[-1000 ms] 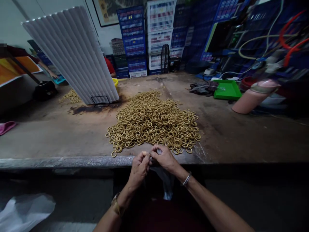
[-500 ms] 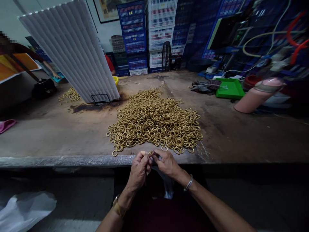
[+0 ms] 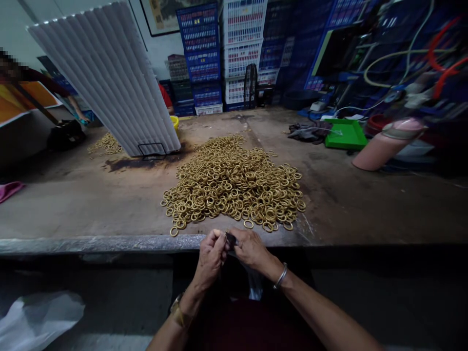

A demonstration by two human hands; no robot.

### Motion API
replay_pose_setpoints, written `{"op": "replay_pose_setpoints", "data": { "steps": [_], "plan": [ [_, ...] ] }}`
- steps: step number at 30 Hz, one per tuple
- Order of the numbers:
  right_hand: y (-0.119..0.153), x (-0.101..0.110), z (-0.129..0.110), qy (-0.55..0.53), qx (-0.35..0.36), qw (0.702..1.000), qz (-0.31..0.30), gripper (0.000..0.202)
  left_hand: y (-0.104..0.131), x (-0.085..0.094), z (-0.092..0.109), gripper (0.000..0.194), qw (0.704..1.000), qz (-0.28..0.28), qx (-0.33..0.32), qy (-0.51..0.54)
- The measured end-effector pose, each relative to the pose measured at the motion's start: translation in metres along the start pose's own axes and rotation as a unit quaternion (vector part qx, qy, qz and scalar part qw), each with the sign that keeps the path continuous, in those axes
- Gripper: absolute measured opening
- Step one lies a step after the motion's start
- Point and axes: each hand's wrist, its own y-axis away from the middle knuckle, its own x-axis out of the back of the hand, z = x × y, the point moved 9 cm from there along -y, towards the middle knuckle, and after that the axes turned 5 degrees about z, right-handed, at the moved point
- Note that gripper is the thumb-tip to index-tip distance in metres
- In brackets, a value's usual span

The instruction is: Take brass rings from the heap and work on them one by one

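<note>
My left hand (image 3: 211, 256) and my right hand (image 3: 253, 247) meet at the table's front edge, fingers pinched together. A small dark piece (image 3: 230, 239), perhaps cloth or tool, shows between them at the right fingertips; its kind is unclear. The left fingertips pinch a gold-coloured metal ring, mostly hidden, with only a bit of gold showing. Just beyond the hands lies a broad heap of gold-coloured rings (image 3: 234, 183); a few loose ones lie along its near edge.
A tall white corrugated panel (image 3: 109, 78) stands on a wire stand at left, a smaller ring pile (image 3: 106, 144) beside it. At right are a green tray (image 3: 345, 134) and a pink bottle (image 3: 387, 144). Stacked crates (image 3: 199, 53) line the back. Another person's arm (image 3: 75, 105) shows at far left.
The dark piece between my fingertips has come into fuller view, and the gold ring is more covered. My right hand has shifted slightly; the heap looks the same.
</note>
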Motion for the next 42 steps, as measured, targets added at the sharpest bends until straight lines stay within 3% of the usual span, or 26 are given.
{"op": "replay_pose_setpoints", "data": {
  "steps": [4, 10, 15, 23, 26, 31, 35, 38, 42],
  "plan": [
    [-0.003, 0.002, 0.019, 0.077, -0.061, 0.995, 0.002, 0.020, 0.010, -0.004, -0.004, 0.027, 0.997, -0.030, 0.033, 0.066],
    [-0.001, 0.025, 0.045, 0.140, -0.113, 0.982, 0.065, 0.019, 0.014, -0.009, -0.012, 0.025, 0.977, -0.042, 0.087, 0.191],
    [0.001, 0.028, 0.056, 0.188, -0.153, 0.969, 0.045, 0.017, 0.007, -0.010, -0.016, 0.021, 0.963, -0.044, 0.119, 0.238],
    [-0.005, 0.029, 0.063, 0.195, -0.155, 0.967, 0.058, 0.018, 0.001, -0.013, -0.023, 0.022, 0.931, -0.053, 0.178, 0.314],
    [-0.006, 0.028, 0.059, 0.165, -0.136, 0.975, 0.063, 0.016, -0.002, -0.013, -0.023, 0.025, 0.946, -0.028, 0.164, 0.279],
    [-0.002, 0.023, 0.035, 0.018, -0.061, 0.995, 0.072, 0.013, -0.005, -0.007, -0.015, 0.032, 0.990, 0.016, 0.084, 0.116],
    [0.000, 0.020, 0.015, -0.083, -0.029, 0.995, 0.056, 0.014, -0.005, -0.005, -0.014, 0.034, 0.998, 0.015, 0.055, 0.020],
    [-0.002, 0.019, 0.011, -0.187, -0.043, 0.980, 0.051, 0.012, -0.004, -0.003, -0.006, 0.028, 1.000, 0.017, 0.017, -0.020],
    [-0.004, 0.008, 0.018, -0.299, -0.106, 0.948, 0.029, 0.019, -0.001, -0.003, 0.016, 0.021, 0.994, 0.034, -0.084, -0.062]
  ]
}}
